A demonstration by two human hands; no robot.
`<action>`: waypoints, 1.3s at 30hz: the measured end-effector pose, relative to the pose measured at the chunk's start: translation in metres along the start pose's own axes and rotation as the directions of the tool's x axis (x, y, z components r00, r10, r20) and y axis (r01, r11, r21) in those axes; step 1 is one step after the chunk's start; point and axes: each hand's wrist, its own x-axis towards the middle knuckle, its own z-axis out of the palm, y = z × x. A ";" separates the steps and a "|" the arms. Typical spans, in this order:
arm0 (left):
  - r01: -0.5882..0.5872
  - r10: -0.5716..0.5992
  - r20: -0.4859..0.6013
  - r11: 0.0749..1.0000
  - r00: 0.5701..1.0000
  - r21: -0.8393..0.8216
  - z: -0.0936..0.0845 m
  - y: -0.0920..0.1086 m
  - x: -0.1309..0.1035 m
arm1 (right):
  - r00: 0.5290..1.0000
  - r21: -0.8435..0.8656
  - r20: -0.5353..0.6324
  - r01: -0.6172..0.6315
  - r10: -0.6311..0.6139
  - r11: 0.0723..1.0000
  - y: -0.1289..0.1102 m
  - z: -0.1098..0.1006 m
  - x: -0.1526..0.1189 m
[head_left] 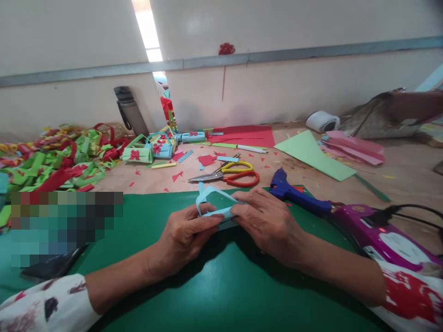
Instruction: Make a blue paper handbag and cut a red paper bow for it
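Between my two hands is a small light blue paper basket (225, 224) with a looped strip handle arching over its top. My left hand (187, 230) pinches its left end, thumb along the upper edge. At the right end, the fingers and thumb of my right hand (268, 223) are closed on it. Both hands are over a green mat (221, 295). Just beyond them lie scissors (238, 177) with yellow and red handles, and a blue glue gun (301, 196) rests to the right of my right hand.
Finished paper baskets (136, 155) and a heap of coloured strips (65, 161) lie at the left, near a grey bottle (130, 110). A purple power strip (401, 240) with cables is at the right. Red sheets (249, 134), a green sheet (314, 154) and a bag (387, 113) are farther back.
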 end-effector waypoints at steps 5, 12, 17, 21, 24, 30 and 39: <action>0.014 -0.014 0.023 1.000 1.000 -0.008 -0.001 0.001 0.001 | 0.990 -0.058 0.010 0.141 -0.141 0.988 0.004 -0.001 -0.003; -0.003 0.002 0.062 1.000 0.998 0.015 -0.001 -0.003 -0.002 | 0.960 -0.105 0.141 0.257 -0.242 0.961 0.007 -0.010 -0.005; -0.026 0.026 -0.007 0.998 1.000 0.057 -0.017 0.000 -0.004 | 0.963 -0.096 0.129 0.251 -0.238 0.963 0.005 -0.012 -0.003; 0.125 -0.119 -0.102 0.990 0.988 0.057 -0.032 0.010 -0.006 | 0.964 -0.109 0.134 0.244 -0.229 0.964 0.004 -0.013 -0.003; 0.175 -0.174 -0.119 0.985 0.978 -0.001 -0.039 0.018 -0.006 | 0.966 -0.118 0.132 0.239 -0.224 0.964 0.005 -0.013 -0.004; 0.700 -0.727 -0.003 0.662 0.687 -0.267 -0.050 0.010 0.018 | 0.985 -0.049 0.081 0.159 -0.155 0.986 0.006 -0.004 -0.004; 0.811 -0.518 0.666 0.536 0.537 -0.237 -0.027 -0.027 0.060 | 0.990 0.253 0.090 -0.126 0.107 0.959 0.009 0.005 -0.006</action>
